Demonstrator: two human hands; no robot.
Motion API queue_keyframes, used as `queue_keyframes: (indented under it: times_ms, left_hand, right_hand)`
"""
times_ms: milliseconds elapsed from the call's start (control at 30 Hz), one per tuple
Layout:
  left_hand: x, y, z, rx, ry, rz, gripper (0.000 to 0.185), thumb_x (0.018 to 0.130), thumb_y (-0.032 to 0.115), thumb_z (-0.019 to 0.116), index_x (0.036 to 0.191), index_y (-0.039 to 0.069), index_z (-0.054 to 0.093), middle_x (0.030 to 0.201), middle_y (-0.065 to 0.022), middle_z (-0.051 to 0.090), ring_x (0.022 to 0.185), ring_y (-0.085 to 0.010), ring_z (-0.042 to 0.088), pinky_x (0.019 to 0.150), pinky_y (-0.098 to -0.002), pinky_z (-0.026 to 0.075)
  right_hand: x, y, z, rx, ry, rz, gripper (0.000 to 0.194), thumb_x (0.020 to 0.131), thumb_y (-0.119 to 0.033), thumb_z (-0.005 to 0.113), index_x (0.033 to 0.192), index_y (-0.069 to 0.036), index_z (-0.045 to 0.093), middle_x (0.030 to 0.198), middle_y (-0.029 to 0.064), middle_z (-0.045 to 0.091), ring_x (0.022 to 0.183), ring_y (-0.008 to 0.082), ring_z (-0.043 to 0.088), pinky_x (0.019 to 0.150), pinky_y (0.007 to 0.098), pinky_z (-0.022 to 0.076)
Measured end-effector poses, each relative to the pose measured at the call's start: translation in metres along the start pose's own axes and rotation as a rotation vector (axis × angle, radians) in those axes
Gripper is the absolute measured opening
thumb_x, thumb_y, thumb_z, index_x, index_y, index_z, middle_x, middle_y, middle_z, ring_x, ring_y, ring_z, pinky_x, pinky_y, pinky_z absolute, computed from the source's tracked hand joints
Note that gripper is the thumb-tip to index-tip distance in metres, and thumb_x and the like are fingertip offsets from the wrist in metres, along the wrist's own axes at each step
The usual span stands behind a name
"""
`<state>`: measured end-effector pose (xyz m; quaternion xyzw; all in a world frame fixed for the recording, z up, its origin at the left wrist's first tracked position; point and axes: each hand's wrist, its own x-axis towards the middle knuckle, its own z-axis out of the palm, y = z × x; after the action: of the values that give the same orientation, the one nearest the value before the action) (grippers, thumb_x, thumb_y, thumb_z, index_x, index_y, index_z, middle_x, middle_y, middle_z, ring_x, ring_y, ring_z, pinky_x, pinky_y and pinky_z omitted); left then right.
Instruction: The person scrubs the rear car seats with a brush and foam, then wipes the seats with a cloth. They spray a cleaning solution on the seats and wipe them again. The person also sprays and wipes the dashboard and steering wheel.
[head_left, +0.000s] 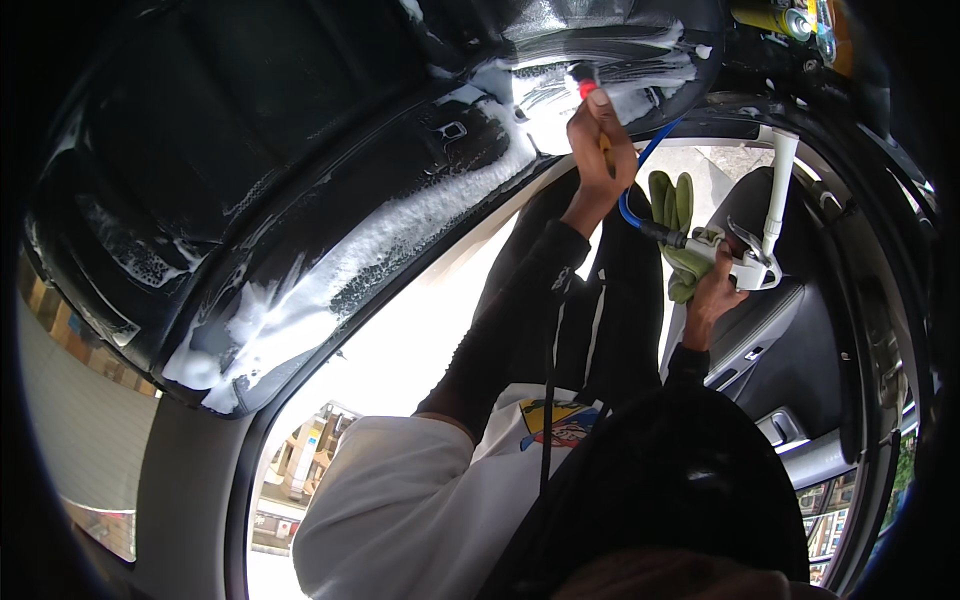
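Observation:
My left hand (604, 146) grips a detailing brush (586, 86) with a red collar and a yellow handle. Its dark bristles touch white foam (551, 101) on the seat cushion's near right part. The black car seat (300, 67) carries more foam along its front edge and at its left end. On the right, my right hand (712, 292) holds a white spray gun (750, 266) with a long white tube (781, 180). A green cloth (675, 217) is bunched around the gun's hose end, under the same hand. A blue hose (628, 206) joins the gun through a black connector.
The open car door (795, 352), with its black inner panel, is at the right. Spray cans and bottles (787, 22) stand at the upper right. A metal loop (451, 132) shows on the seat side. The door pillar (187, 480) rises at the lower left.

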<state>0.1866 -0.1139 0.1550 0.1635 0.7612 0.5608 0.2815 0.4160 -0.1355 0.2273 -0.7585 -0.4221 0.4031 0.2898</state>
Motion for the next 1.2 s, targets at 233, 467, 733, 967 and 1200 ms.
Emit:
queue_keyframes:
  times_ms: [233, 467, 733, 967, 1200]
  left_hand:
    - [0.051, 0.067, 0.139, -0.201, -0.263, 0.216, 0.045, 0.107, 0.025, 0.051, 0.067, 0.004, 0.047, 0.048, -0.0104, 0.033, 0.041, -0.0234, 0.036, 0.046, -0.0387, 0.025]
    - [0.078, -0.037, -0.048, -0.541, 0.285, -0.103, 0.062, 0.108, 0.057, 0.036, 0.066, 0.011, 0.036, 0.062, 0.0001, 0.035, 0.054, -0.0125, 0.034, 0.052, -0.029, 0.033]
    - [0.045, 0.055, 0.12, -0.496, -0.133, 0.449, 0.047, 0.11, 0.031, 0.042, 0.069, 0.007, 0.041, 0.056, -0.0015, 0.035, 0.049, -0.0147, 0.036, 0.048, -0.0318, 0.03]
    - [0.003, -0.002, 0.018, 0.084, -0.203, 0.411, 0.041, 0.109, 0.015, 0.044, 0.07, 0.002, 0.045, 0.057, -0.0073, 0.042, 0.045, -0.0229, 0.039, 0.047, -0.0373, 0.029]
    - [-0.043, -0.016, -0.058, 0.801, 0.073, 0.061, 0.047, 0.109, 0.026, 0.043, 0.075, -0.004, 0.055, 0.06, -0.0287, 0.055, 0.059, -0.0487, 0.057, 0.057, -0.0512, 0.042]
  right_hand:
    - [-0.01, -0.01, 0.007, 0.075, 0.161, 0.141, 0.025, 0.087, -0.015, 0.069, 0.099, 0.007, 0.07, 0.094, 0.0127, 0.071, 0.081, 0.0216, 0.066, 0.076, 0.0352, 0.0562]
    - [-0.01, 0.07, -0.049, 0.193, 0.104, 0.183, 0.023, 0.087, -0.008, 0.067, 0.104, 0.007, 0.066, 0.098, 0.0152, 0.07, 0.081, 0.0243, 0.068, 0.08, 0.0369, 0.0577]
    - [-0.016, 0.07, -0.072, 0.199, 0.196, 0.114, 0.023, 0.088, -0.007, 0.066, 0.106, 0.008, 0.066, 0.099, 0.0136, 0.07, 0.087, 0.0229, 0.067, 0.082, 0.0368, 0.0567]
    - [-0.015, 0.075, -0.076, 0.169, 0.147, 0.112, 0.031, 0.087, -0.008, 0.069, 0.113, 0.007, 0.062, 0.102, 0.0144, 0.07, 0.089, 0.0224, 0.067, 0.081, 0.0352, 0.0568]
    - [-0.019, 0.048, -0.053, 0.184, 0.145, 0.121, 0.03, 0.089, -0.007, 0.072, 0.112, 0.008, 0.063, 0.1, 0.0151, 0.07, 0.087, 0.0237, 0.069, 0.078, 0.0355, 0.0576]
